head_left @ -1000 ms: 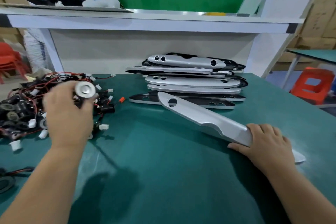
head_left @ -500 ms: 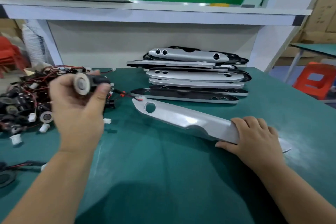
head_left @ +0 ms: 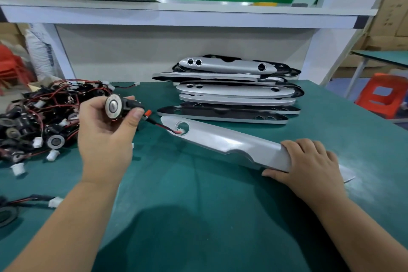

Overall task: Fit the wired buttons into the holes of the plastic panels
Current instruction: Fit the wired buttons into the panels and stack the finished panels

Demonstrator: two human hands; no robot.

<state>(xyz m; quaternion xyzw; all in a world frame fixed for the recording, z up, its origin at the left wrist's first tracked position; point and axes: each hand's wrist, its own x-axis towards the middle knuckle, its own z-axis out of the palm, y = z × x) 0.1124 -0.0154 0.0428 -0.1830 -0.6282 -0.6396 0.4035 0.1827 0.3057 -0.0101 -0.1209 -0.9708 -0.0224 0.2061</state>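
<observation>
Pinching a wired button between the thumb and fingers of my left hand, I am feeding its white plug into the hole first, so the wire leads. My right hand is gripping the near end of the silver panel, steadying it on the table.
</observation>
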